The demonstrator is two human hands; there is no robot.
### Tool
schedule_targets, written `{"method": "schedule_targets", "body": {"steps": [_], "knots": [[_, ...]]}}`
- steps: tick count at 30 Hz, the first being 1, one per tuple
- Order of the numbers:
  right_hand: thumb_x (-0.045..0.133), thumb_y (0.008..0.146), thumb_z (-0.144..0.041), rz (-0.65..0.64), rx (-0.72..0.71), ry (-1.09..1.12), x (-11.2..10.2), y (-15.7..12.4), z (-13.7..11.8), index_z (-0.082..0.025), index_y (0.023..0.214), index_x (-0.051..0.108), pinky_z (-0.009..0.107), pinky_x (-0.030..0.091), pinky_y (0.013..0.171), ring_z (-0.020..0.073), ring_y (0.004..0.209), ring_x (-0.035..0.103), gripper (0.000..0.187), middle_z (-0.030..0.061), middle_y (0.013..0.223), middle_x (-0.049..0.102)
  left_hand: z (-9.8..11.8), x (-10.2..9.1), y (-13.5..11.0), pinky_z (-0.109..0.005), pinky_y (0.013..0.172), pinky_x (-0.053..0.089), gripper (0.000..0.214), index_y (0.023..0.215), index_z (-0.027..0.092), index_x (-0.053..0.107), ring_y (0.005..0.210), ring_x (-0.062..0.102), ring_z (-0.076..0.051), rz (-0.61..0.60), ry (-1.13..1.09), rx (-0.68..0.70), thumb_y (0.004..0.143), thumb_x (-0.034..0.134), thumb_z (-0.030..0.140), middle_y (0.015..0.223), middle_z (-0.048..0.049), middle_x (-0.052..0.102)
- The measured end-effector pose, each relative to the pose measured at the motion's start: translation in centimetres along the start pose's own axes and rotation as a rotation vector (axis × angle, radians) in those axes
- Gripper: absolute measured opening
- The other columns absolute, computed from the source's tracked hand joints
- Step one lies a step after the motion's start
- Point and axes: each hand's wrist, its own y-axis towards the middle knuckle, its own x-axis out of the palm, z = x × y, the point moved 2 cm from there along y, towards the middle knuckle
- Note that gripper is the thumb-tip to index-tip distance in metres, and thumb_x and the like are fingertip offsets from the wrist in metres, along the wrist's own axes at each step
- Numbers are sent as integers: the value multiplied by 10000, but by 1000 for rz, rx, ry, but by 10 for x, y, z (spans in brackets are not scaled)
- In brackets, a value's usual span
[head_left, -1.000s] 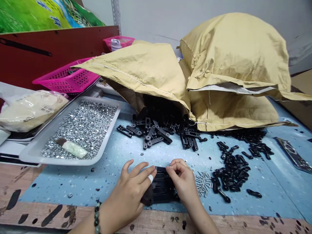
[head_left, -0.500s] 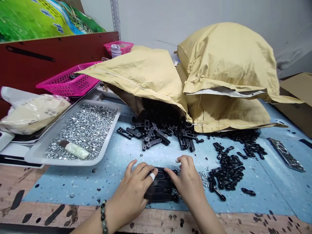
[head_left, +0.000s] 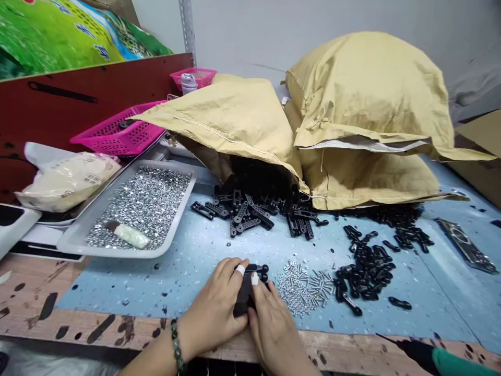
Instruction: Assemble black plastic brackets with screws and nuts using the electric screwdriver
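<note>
A bundle of black plastic parts sits near the front edge of the blue mat, with rounded ends poking out on its far right side. My left hand is closed around its left side, white tape on one finger. From the right, my right hand presses against the same bundle, also with a taped fingertip. The hands cover much of the parts. Just right of them lie small metal nuts and silver screws, then a heap of small black plastic pieces.
A white tray of metal bits holds a brush on the left. Paper sacks stand behind, one spilling black slotted parts. A green-handled tool with a thin tip lies at lower right. Pink baskets stand back left.
My right hand has moved left and towards me, closing in on the bundle. The black parts, spread side by side before, are now gathered narrower. The view has shifted, revealing the nuts and the green-handled tool.
</note>
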Motion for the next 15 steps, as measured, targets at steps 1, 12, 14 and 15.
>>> {"method": "schedule_targets", "body": {"steps": [1, 12, 14, 15], "knots": [[357, 908, -64, 1, 23, -13, -2, -2, 1, -122, 1487, -21, 549, 453, 986, 263, 1224, 508, 694, 146, 1317, 541, 0, 0, 0, -517, 1054, 378, 676, 1307, 122, 373, 1272, 326, -324, 0, 1, 0, 660, 567, 106, 1287, -160, 419], [326, 931, -91, 2, 91, 57, -7, 18, 14, -153, 1491, 16, 518, 426, 1031, 231, 1311, 406, 643, 128, 1402, 453, 3, -6, 2, -513, 1026, 396, 761, 1362, 182, 296, 1207, 393, -307, 62, -74, 27, 663, 586, 101, 1254, -125, 449], [320, 915, -58, -22, 32, 26, -2, 14, 12, -143, 1489, -16, 531, 425, 1027, 235, 1301, 420, 670, 141, 1392, 462, 4, -7, 3, -495, 1020, 403, 724, 1327, 178, 342, 1192, 402, -301, 55, -72, 25, 648, 578, 91, 1236, -125, 447], [320, 912, -50, -21, 20, 16, -1, 11, 12, -131, 1487, -26, 535, 425, 1026, 240, 1300, 420, 676, 149, 1391, 461, 5, -7, 4, -489, 1019, 404, 717, 1319, 173, 351, 1189, 403, -300, 53, -71, 19, 645, 582, 95, 1232, -126, 443]]}}
